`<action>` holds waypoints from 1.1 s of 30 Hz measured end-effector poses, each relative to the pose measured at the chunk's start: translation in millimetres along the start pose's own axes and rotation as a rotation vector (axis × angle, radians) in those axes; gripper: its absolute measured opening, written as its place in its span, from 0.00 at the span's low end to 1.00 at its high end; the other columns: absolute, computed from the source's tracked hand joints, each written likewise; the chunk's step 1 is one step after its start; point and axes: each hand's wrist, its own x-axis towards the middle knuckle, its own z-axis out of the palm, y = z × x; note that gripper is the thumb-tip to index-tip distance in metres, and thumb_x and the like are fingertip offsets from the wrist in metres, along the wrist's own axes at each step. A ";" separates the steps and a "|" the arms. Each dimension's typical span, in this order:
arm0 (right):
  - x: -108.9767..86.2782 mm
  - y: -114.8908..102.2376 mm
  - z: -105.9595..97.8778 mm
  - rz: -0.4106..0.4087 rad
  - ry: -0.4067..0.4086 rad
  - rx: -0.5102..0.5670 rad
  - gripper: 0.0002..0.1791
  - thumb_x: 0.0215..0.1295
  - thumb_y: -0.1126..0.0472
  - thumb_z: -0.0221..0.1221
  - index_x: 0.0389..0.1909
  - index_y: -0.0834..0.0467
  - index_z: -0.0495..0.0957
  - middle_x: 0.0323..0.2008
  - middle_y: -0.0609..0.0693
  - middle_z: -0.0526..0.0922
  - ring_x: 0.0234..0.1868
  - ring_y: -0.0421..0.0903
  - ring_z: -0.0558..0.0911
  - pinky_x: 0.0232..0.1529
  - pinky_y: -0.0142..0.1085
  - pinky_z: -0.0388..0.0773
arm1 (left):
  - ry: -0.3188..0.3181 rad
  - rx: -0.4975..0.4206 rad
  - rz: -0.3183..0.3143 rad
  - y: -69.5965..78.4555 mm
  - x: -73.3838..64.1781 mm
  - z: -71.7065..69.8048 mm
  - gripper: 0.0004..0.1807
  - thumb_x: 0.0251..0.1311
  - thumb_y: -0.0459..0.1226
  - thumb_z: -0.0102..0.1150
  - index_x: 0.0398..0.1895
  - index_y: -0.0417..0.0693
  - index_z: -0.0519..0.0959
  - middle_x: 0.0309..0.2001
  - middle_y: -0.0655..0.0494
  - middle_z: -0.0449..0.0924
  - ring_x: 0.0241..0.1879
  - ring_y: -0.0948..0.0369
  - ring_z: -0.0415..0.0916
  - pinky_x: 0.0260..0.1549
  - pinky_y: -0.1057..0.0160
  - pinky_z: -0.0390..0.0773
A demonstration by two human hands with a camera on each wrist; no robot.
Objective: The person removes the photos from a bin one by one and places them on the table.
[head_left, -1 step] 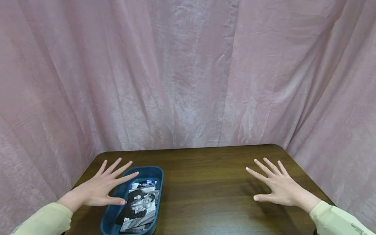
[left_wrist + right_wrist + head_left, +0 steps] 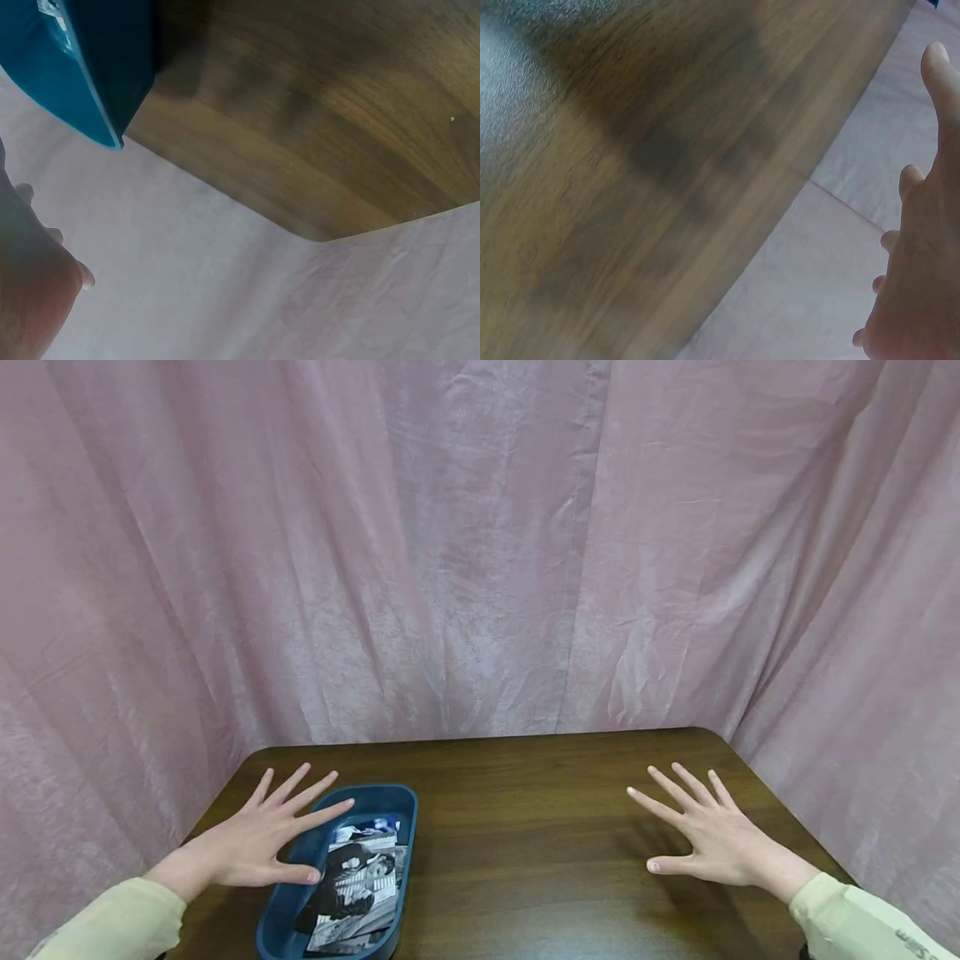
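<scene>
My left hand (image 2: 251, 847) hovers with fingers spread at the left side of a blue plastic tub (image 2: 408, 860); its index finger and thumb overlap the tub's rim in the head view. Inside the tub lie several black-and-white photo prints (image 2: 356, 885), with a bluish one (image 2: 378, 827) at the far end. Over the right part of the table is my right hand (image 2: 720, 843), fingers spread wide, holding nothing. Part of the left hand (image 2: 34, 277) shows in the left wrist view, and the right hand (image 2: 922, 247) shows at the edge of its own wrist view.
A brown wood-grain table (image 2: 517, 827) with rounded far corners lies under both hands. Pink velvety curtains (image 2: 480, 552) hang behind it and along both sides. The right hand casts a shadow on the wood.
</scene>
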 end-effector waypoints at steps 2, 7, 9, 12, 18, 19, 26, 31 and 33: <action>-0.6 -0.7 0.4 0.000 -0.006 0.004 0.48 0.56 0.29 0.60 0.76 0.40 0.57 0.79 0.52 0.51 0.79 0.45 0.27 0.72 0.57 0.13 | -0.002 0.000 0.003 -0.1 -1.3 0.8 0.47 0.53 0.65 0.61 0.76 0.67 0.59 0.81 0.54 0.44 0.78 0.60 0.14 0.68 0.29 0.21; -2.5 -0.9 -0.6 0.007 -0.024 0.021 0.48 0.57 0.29 0.59 0.77 0.39 0.55 0.79 0.52 0.50 0.80 0.46 0.29 0.73 0.59 0.16 | 0.004 0.015 0.010 0.1 -4.5 1.5 0.47 0.53 0.63 0.62 0.76 0.66 0.59 0.81 0.55 0.43 0.77 0.62 0.13 0.67 0.41 0.11; -2.8 -0.1 -1.8 0.012 -0.032 0.028 0.49 0.57 0.29 0.59 0.77 0.38 0.53 0.79 0.52 0.50 0.80 0.47 0.30 0.73 0.60 0.17 | 0.010 0.018 0.007 0.1 -5.9 0.8 0.47 0.52 0.63 0.63 0.76 0.66 0.59 0.81 0.55 0.43 0.77 0.62 0.13 0.67 0.41 0.10; -2.0 1.7 -4.1 0.021 -0.039 0.030 0.49 0.57 0.29 0.59 0.77 0.37 0.51 0.79 0.53 0.50 0.81 0.50 0.33 0.73 0.61 0.20 | 0.015 0.016 -0.002 -0.9 -7.3 -0.2 0.47 0.52 0.62 0.63 0.76 0.66 0.58 0.81 0.56 0.43 0.78 0.61 0.14 0.67 0.40 0.10; 2.4 4.4 -8.0 0.025 -0.045 0.025 0.50 0.56 0.28 0.59 0.77 0.38 0.51 0.78 0.54 0.51 0.81 0.51 0.35 0.74 0.62 0.23 | 0.011 -0.011 -0.038 -2.3 -7.0 -2.6 0.47 0.54 0.62 0.63 0.76 0.67 0.58 0.81 0.56 0.41 0.79 0.57 0.18 0.68 0.27 0.26; 3.4 4.2 -8.4 0.023 -0.046 0.026 0.50 0.56 0.28 0.60 0.77 0.38 0.51 0.78 0.54 0.51 0.81 0.52 0.36 0.74 0.62 0.23 | 0.009 -0.019 -0.045 -2.4 -7.5 -3.3 0.47 0.54 0.63 0.62 0.76 0.67 0.58 0.81 0.57 0.41 0.79 0.56 0.19 0.68 0.28 0.24; 11.5 -0.9 -13.4 0.020 -0.061 0.052 0.51 0.56 0.27 0.58 0.78 0.41 0.52 0.79 0.54 0.49 0.80 0.56 0.41 0.75 0.60 0.22 | 0.006 -0.100 -0.087 0.0 -14.1 -7.4 0.48 0.54 0.60 0.64 0.77 0.66 0.56 0.81 0.56 0.41 0.80 0.50 0.25 0.67 0.29 0.20; 19.0 -6.9 -18.3 0.006 -0.068 0.091 0.52 0.56 0.25 0.56 0.78 0.40 0.50 0.79 0.54 0.48 0.80 0.58 0.43 0.75 0.61 0.25 | 0.009 -0.229 -0.157 5.5 -23.9 -11.9 0.48 0.55 0.56 0.65 0.78 0.68 0.53 0.80 0.57 0.42 0.77 0.36 0.38 0.64 0.22 0.32; 22.0 -9.3 -19.6 -0.003 -0.065 0.102 0.53 0.55 0.24 0.56 0.78 0.40 0.50 0.79 0.54 0.48 0.80 0.59 0.44 0.75 0.61 0.27 | 0.013 -0.263 -0.189 8.1 -29.2 -13.2 0.48 0.56 0.55 0.66 0.78 0.69 0.52 0.80 0.58 0.43 0.75 0.32 0.43 0.63 0.21 0.36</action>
